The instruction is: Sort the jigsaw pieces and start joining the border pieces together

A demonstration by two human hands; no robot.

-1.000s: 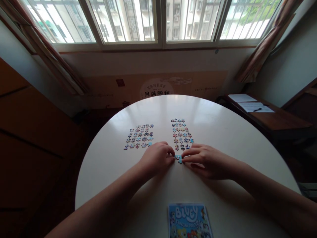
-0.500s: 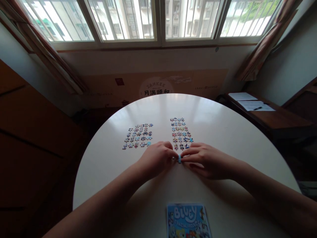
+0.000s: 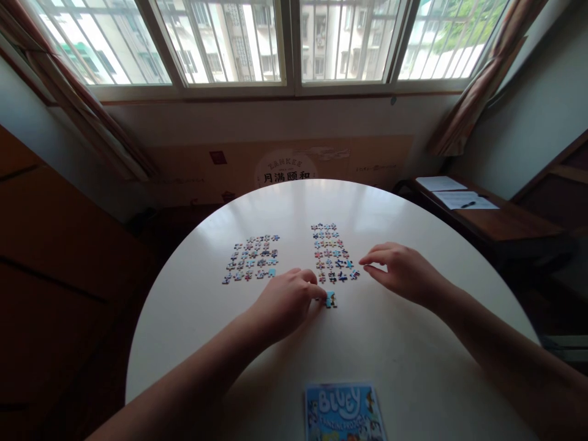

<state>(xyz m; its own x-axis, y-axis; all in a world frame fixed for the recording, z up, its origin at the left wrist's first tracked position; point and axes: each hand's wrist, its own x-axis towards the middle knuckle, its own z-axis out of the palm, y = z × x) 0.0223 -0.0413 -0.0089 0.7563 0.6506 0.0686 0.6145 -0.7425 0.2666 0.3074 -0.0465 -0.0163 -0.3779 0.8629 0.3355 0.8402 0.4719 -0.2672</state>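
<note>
On the white table, a small cluster of light-blue jigsaw pieces (image 3: 331, 299) lies flat in front of me. My left hand (image 3: 291, 299) is curled over its left side, with the index fingertip on the pieces; the thumb is mostly hidden. Farther right, my right hand (image 3: 402, 269) hovers beside the right block of loose jigsaw pieces (image 3: 331, 253), thumb and fingers apart, nothing visible between them. Another block of loose jigsaw pieces (image 3: 252, 258) is spread out in rows beyond my left hand.
A blue Bluey picture box or card (image 3: 343, 413) lies at the near side of the round table (image 3: 427, 367). At the right, papers (image 3: 463, 200) and a pen rest on a brown wooden desk (image 3: 519, 226). Windows and curtains are behind the table.
My right hand has left the small cluster and moved right and away from me, beside the right block. My left hand has stayed at the cluster, which now shows more. The view has shifted slightly.
</note>
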